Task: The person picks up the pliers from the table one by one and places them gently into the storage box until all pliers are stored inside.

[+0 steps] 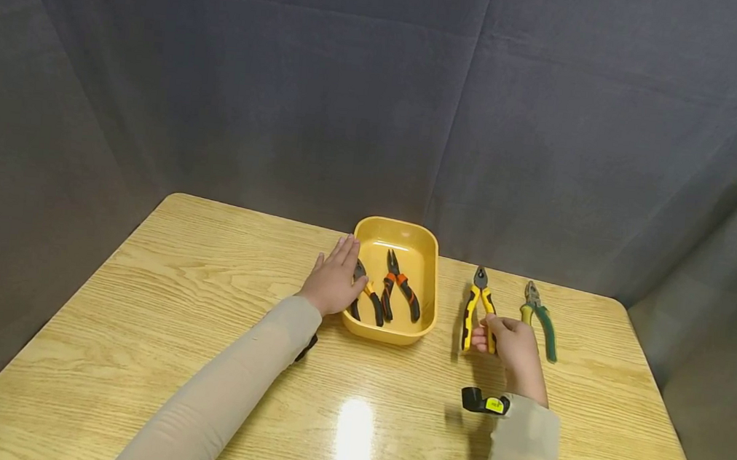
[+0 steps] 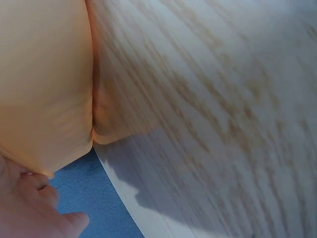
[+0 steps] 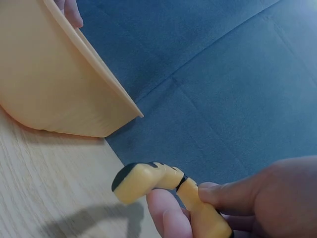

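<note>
Pinched by one handle in my right hand [image 1: 513, 346] is a pair of yellow-and-black pliers [image 1: 470, 315], jaws pointing away from me. In the right wrist view a shadow on the wood lies apart below the handles [image 3: 143, 181], so they hang above the table. My left hand [image 1: 334, 281] rests with extended fingers on the left rim of a yellow bin [image 1: 427, 293]. Inside that bin lie orange-and-black needle-nose pliers [image 1: 401, 288] and a second pair of pliers [image 1: 372, 302] with black-and-orange handles, partly hidden by my left hand.
Right of my right hand, pliers with green and yellow handles [image 1: 547, 330] lie on the wooden table [image 1: 204, 303]. A grey curtain [image 1: 287, 106] hangs behind the table's back edge. A wrist camera [image 1: 483, 401] is strapped to my right wrist.
</note>
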### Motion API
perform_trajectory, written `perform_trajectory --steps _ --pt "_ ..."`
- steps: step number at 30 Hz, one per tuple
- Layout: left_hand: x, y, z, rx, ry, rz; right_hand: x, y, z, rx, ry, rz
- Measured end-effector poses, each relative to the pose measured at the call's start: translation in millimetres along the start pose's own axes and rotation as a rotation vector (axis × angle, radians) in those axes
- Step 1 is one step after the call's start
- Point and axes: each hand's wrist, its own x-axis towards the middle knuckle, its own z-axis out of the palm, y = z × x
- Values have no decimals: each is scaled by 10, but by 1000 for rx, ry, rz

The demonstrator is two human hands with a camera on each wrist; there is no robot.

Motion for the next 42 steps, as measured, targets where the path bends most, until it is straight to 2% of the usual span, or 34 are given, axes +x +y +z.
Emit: perform_trajectory --steps 11,20,27,42 --pt "5 -6 21 5 1 -4 -18 -40 21 1 28 -11" --pt "16 -12 26 5 -1 1 -40 -68 122 -17 67 -29" --pt "23 -26 25 13 -6 5 -14 -82 180 29 61 -32" --pt "11 -17 6 2 10 14 -9 -102 223 10 56 -45"
